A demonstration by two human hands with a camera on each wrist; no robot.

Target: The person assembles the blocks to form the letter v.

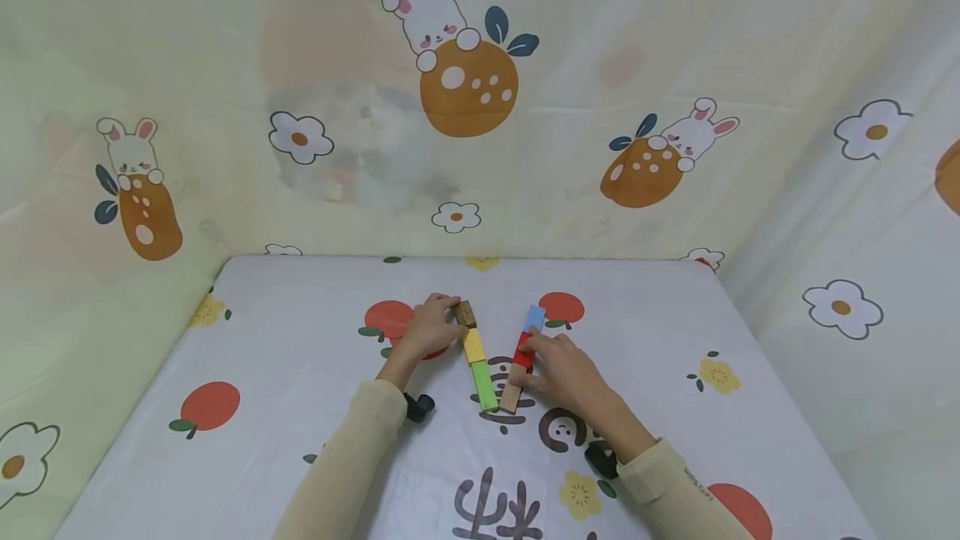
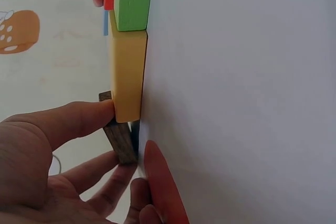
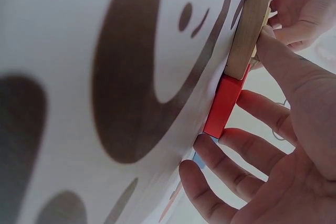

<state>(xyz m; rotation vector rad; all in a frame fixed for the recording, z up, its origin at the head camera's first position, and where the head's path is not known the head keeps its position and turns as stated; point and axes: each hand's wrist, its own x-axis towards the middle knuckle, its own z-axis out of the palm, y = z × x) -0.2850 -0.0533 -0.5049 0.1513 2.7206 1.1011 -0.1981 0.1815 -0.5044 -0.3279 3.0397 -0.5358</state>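
Note:
Two rows of blocks lie on the table, converging toward the near side in the head view. The left row has a dark brown block (image 1: 466, 314), a yellow block (image 1: 474, 347) and a green block (image 1: 484, 387). A blue block (image 1: 534, 318), a red block (image 1: 522, 350) and a tan block (image 1: 512, 390) form the right row. My left hand (image 1: 429, 330) pinches the dark brown block end to end, thumb where it meets the yellow one. My right hand (image 1: 567, 372) rests against its row, thumb at the tan block and fingertips along the red and blue blocks.
A white tablecloth (image 1: 285, 407) printed with fruit, flowers and dark lettering covers the table. Behind it hangs a patterned curtain (image 1: 570, 173) with rabbits. Black wrist straps (image 1: 419, 407) sit on both wrists.

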